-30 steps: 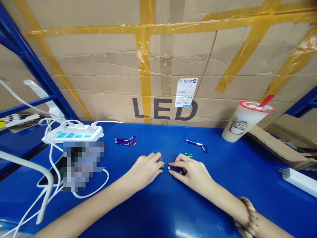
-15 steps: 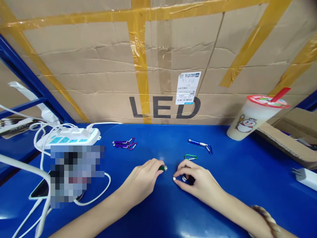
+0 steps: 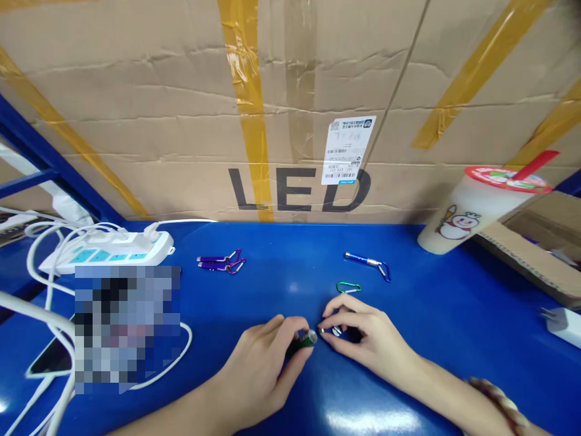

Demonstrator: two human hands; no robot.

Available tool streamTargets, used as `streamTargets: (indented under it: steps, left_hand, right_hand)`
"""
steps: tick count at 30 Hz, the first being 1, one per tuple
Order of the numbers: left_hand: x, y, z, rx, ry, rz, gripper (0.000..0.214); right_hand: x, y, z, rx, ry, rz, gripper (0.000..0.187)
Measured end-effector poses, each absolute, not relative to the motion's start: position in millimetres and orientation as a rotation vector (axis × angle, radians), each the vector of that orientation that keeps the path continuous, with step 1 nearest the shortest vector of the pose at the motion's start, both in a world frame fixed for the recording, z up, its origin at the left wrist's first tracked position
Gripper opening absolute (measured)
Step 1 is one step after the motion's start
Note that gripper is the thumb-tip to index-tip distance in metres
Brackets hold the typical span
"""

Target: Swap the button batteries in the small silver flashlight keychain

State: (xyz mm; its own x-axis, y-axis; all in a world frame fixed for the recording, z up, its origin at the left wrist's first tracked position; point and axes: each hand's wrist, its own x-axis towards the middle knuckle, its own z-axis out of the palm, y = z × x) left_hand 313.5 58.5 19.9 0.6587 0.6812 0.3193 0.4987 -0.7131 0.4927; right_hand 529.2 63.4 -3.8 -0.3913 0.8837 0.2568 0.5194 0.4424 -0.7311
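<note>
Low over the blue surface (image 3: 408, 290), the left hand (image 3: 263, 369) grips a small green torch body (image 3: 303, 342) while the right hand (image 3: 363, 339) pinches a tiny silver part (image 3: 336, 330) at its open end, a green carabiner (image 3: 348, 287) lying just beyond.

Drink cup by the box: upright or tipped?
Upright: the drink cup stands on its base on the blue table, lid and red straw on top.

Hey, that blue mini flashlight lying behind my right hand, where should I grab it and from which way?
Pinch the blue flashlight across the middle of its slim barrel, coming straight down from above. It lies flat on the blue table, with open space on both long sides; the carabiner clip at its right end looks loose, so probably avoid that.
</note>
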Motion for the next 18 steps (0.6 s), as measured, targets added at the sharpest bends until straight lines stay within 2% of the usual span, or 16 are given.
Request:
streamTargets:
  steps: [7, 18]
  left_hand:
    - [316, 57, 15, 2.515, 0.891, 0.649, 0.01]
    - [316, 58, 4, 2.502, 0.866, 0.757, 0.014]
  right_hand:
    - [520, 48, 11, -0.926, -1.84, 0.519, 0.015]
    - [520, 41, 16, -0.849, -1.968, 0.661, 0.022]
